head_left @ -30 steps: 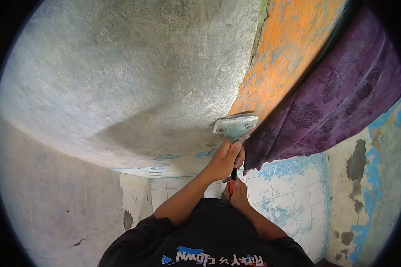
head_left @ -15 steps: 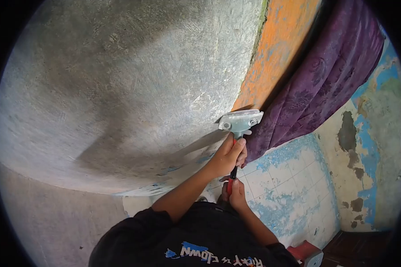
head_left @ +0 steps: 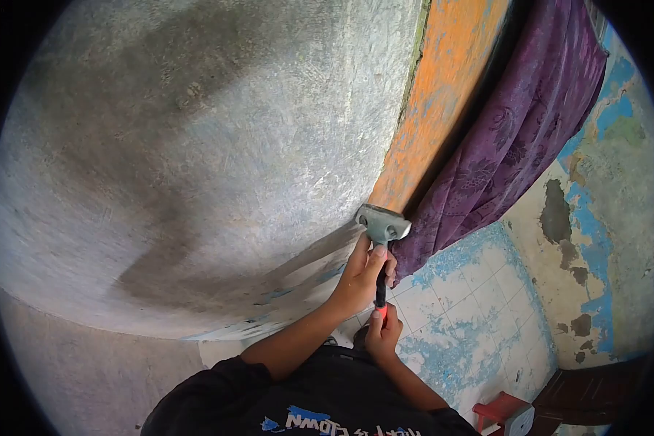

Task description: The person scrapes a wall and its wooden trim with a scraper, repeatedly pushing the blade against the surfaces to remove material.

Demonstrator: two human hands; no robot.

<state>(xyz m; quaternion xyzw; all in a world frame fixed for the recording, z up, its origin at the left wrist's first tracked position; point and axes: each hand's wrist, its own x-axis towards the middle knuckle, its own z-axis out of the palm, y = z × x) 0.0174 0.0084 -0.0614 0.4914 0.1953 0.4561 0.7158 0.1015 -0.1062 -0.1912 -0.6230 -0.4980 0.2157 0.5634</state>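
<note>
A paint scraper (head_left: 383,223) with a wide metal head and a red and black handle is in both my hands. My left hand (head_left: 357,282) wraps the handle just below the head. Lower down, my right hand (head_left: 385,330) grips the handle's end. The head lies at the lower visible part of an orange door or window frame (head_left: 443,94), whose paint is patchy. Whether the blade's edge touches the wood is hidden behind the head. Left of the frame is the bare grey wall (head_left: 247,152).
A purple patterned curtain (head_left: 498,145) hangs close to the right of the scraper. Blue paint flakes cover the tiled floor (head_left: 472,312). A red stool (head_left: 500,410) stands at the lower right, near a wall (head_left: 618,240) with peeling blue paint.
The scraper and both hands have moved down in the view, along the orange frame. Its head now tilts differently. The camera has also shifted slightly, so more of the stool shows.
</note>
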